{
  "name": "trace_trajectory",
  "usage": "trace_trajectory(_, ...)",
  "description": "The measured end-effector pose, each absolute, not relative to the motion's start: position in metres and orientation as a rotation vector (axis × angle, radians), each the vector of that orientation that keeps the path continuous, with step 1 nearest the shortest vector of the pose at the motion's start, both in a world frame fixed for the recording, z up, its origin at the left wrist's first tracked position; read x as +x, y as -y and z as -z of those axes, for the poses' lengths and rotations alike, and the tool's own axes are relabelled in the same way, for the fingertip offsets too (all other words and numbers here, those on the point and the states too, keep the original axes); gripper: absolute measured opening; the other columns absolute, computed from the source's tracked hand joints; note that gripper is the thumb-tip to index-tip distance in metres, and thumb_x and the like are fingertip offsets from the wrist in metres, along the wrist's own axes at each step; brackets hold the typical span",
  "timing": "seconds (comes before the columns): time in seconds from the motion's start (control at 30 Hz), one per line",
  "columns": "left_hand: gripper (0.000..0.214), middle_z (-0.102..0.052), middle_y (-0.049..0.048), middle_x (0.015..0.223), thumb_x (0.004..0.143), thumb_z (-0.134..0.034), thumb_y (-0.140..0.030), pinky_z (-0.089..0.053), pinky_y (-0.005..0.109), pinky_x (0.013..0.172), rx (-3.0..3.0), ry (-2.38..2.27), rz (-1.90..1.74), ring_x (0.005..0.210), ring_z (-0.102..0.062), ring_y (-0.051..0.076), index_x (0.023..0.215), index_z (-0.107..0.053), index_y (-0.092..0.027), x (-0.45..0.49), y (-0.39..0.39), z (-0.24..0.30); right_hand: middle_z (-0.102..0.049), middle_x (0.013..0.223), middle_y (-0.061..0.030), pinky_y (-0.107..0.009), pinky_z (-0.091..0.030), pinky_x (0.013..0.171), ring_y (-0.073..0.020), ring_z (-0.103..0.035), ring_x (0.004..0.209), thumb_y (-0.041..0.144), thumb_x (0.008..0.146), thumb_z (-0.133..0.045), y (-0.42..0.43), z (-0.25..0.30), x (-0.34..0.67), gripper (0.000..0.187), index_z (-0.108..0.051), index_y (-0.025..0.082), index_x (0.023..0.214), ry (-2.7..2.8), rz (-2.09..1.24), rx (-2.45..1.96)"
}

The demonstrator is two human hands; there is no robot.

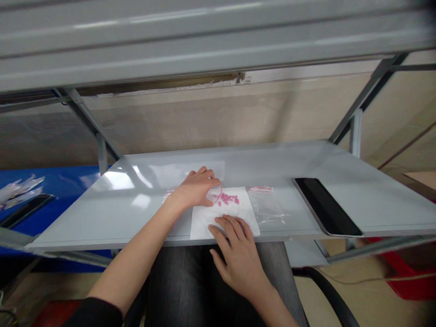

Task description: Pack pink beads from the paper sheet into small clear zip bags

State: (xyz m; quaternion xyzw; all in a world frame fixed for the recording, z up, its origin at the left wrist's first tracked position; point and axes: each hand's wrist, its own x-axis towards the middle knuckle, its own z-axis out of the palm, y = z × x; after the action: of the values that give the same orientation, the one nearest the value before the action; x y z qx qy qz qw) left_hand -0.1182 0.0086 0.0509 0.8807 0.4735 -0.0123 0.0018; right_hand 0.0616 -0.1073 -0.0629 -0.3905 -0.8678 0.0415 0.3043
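Observation:
My left hand (195,188) is at the middle of the pale grey shelf board (102,213), with its fingers curled around a small clear plastic bag (214,195) that has a thin red rim. That bag sits just beside a cluster of small pink beads (227,198) lying on a white paper sheet (218,222). My right hand (236,254) rests flat on the sheet's near edge, fingers spread and holding nothing. To the right lies a clear zip bag (265,204) with red stripes along its top. Another bag's corner (168,194) shows beyond my left wrist.
A black tablet (325,206) lies on the board's right side. A grey metal shelf (204,41) runs overhead on angled struts. At left, clear packets (20,190) lie on a blue surface. A red crate (405,272) and a black chair arm (327,290) sit low down.

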Motion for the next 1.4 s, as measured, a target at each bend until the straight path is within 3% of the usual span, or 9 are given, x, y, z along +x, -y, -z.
trace_trajectory(0.37,0.049,-0.065,0.0106,0.121,0.069,-0.086,-0.026,-0.048,0.046,0.09,2.753,-1.512,-0.096,0.115,-0.055,0.035,0.116,-0.071,-0.025,-0.124,-0.005,-0.05,-0.057,0.141,-0.0103,-0.056,-0.029,0.116,-0.0323,-0.044,0.135,0.022,0.093,-0.059,0.106,0.064,0.061,0.042,-0.056,0.021,0.134,2.303,-0.121,-1.025)
trace_trajectory(0.63,0.049,-0.067,0.0081,0.123,0.085,-0.074,-0.04,-0.035,0.052,0.109,2.61,-1.753,-0.727,0.117,-0.058,0.029,0.129,-0.058,-0.024,-0.12,0.046,-0.034,-0.054,0.142,-0.0119,-0.059,-0.036,0.112,-0.0347,-0.043,0.137,0.016,0.092,-0.055,0.111,0.062,0.063,0.043,-0.054,0.023,0.134,2.11,-0.268,-0.927)
trace_trajectory(0.73,0.051,-0.069,0.0068,0.117,0.081,-0.078,-0.035,-0.035,0.05,0.108,2.4,-1.673,-1.281,0.109,-0.062,0.028,0.126,-0.055,-0.026,-0.095,0.082,-0.021,-0.054,0.137,-0.0137,-0.052,-0.046,0.108,-0.0299,-0.049,0.133,0.017,0.094,-0.051,0.116,0.053,0.066,0.042,-0.049,0.022,0.136,1.727,-0.526,-0.86)
trace_trajectory(0.9,0.046,-0.069,0.0048,0.106,0.077,-0.081,-0.033,-0.044,0.041,0.088,2.177,-1.629,-1.452,0.098,-0.063,0.028,0.115,-0.056,-0.027,-0.068,0.115,-0.006,-0.061,0.12,-0.0101,-0.036,-0.059,0.088,-0.0235,-0.063,0.111,0.023,0.091,-0.059,0.116,0.032,0.065,0.036,-0.052,0.025,0.126,1.301,-0.876,-0.842)
trace_trajectory(1.0,0.047,-0.066,0.003,0.097,0.073,-0.082,-0.031,-0.045,0.038,0.079,2.08,-1.744,-1.518,0.087,-0.06,0.026,0.111,-0.055,-0.026,-0.061,0.119,-0.002,-0.066,0.104,-0.0051,-0.03,-0.058,0.081,-0.0208,-0.067,0.097,0.021,0.081,-0.07,0.11,0.019,0.061,0.034,-0.061,0.024,0.113,1.316,-0.992,-0.879)
trace_trajectory(1.07,0.046,-0.062,0.001,0.091,0.07,-0.082,-0.027,-0.045,0.036,0.074,1.99,-1.803,-1.55,0.08,-0.058,0.023,0.107,-0.054,-0.025,-0.059,0.122,-0.001,-0.068,0.09,-0.0025,-0.026,-0.056,0.071,-0.0182,-0.067,0.083,0.023,0.081,-0.071,0.105,0.013,0.061,0.021,-0.066,0.022,0.1,1.302,-1.098,-0.915)
trace_trajectory(1.13,0.046,-0.058,-0.0003,0.089,0.068,-0.079,-0.021,-0.046,0.034,0.073,1.886,-1.781,-1.576,0.078,-0.056,0.021,0.105,-0.052,-0.024,-0.058,0.126,-0.001,-0.067,0.078,-0.0005,-0.023,-0.05,0.06,-0.0145,-0.062,0.068,0.028,0.083,-0.071,0.102,0.008,0.063,0.011,-0.067,0.02,0.09,1.254,-1.206,-0.919)
trace_trajectory(1.23,0.047,-0.059,0.0007,0.095,0.07,-0.075,-0.016,-0.048,0.032,0.079,1.771,-1.518,-1.543,0.087,-0.059,0.02,0.111,-0.053,-0.024,-0.066,0.132,-0.003,-0.063,0.07,0.002,-0.021,-0.042,0.054,-0.0107,-0.053,0.058,0.033,0.084,-0.072,0.102,0.006,0.07,0.014,-0.068,0.02,0.084,1.189,-1.315,-0.889)
trace_trajectory(1.4,0.003,-0.061,-0.0001,0.086,0.091,-0.063,-0.023,-0.046,0.027,0.078,1.562,-1.155,-1.491,0.084,-0.058,0.017,0.093,-0.065,-0.023,-0.084,0.134,-0.001,-0.06,0.068,0.0022,-0.022,-0.037,0.054,-0.0113,-0.049,0.059,0.031,0.086,-0.071,0.109,0.008,0.078,0.012,-0.068,0.02,0.081,1.316,-1.307,-0.868)
